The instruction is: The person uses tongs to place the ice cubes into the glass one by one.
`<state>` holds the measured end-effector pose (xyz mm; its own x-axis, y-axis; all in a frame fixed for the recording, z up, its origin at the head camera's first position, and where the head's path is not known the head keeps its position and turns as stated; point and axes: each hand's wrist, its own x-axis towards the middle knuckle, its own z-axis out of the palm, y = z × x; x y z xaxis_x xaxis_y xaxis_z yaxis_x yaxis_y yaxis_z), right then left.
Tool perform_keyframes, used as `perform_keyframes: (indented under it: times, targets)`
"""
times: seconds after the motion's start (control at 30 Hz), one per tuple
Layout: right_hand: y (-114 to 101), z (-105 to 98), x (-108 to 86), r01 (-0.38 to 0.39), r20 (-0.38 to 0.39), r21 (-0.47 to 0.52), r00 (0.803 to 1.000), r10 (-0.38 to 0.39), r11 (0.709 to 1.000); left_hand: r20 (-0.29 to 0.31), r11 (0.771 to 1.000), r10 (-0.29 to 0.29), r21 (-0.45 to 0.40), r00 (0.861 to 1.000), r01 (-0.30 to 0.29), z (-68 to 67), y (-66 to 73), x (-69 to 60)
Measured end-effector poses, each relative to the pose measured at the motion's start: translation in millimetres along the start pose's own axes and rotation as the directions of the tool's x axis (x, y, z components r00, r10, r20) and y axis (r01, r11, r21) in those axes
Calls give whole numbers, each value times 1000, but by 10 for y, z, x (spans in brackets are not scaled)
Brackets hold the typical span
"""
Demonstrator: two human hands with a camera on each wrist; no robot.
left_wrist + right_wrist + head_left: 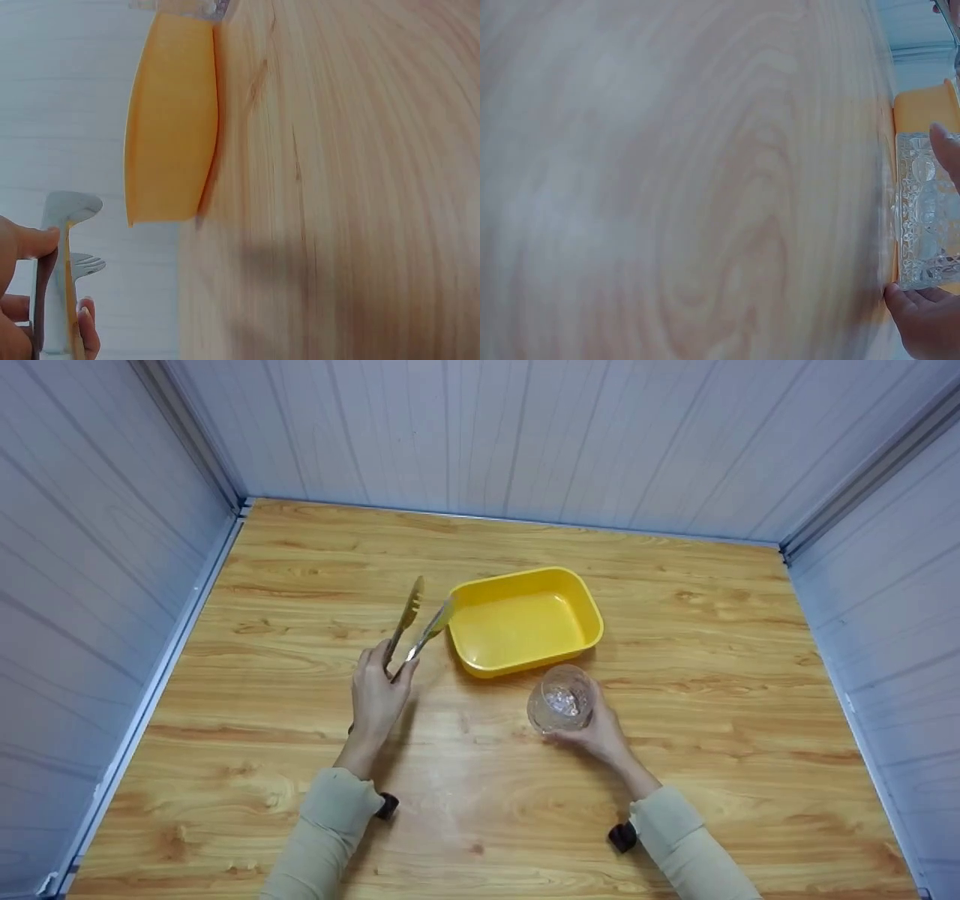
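Observation:
My left hand (377, 694) grips a pair of metal tongs (427, 636) above the table, left of the yellow plastic tub (517, 628). The tongs' arms stand apart with nothing between their tips; the right tip overlaps the tub's left rim in the head view. In the left wrist view, the scalloped heads of the tongs (69, 206) show beside the fingers. My right hand (601, 735) holds a clear patterned glass (561, 701) round its side, just in front of the tub. Raised dots cover the glass (924, 210) in the right wrist view. Whether its base touches the table, I cannot tell.
A wood-grain table (480, 795) lies under everything. Pale panel walls close it in at the back (480, 435), left (90, 570) and right (892, 630). The tub sits near the table's middle, and its bare inner floor shows.

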<state>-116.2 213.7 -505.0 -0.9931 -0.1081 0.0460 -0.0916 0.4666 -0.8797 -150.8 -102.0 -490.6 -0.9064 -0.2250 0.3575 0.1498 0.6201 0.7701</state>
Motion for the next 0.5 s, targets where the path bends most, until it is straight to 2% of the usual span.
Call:
perform_keyframes:
  times: [0.23,0.5]
  targets:
    - [4,-4,1,10,6,-3,1000,-10,1000,5,992,-124,30,992,124,-21,-124,44]
    - [-2,-2,1,4,-1,5,1000,-4,1000,-3,977,-198,86,980,197,21,-254,73]
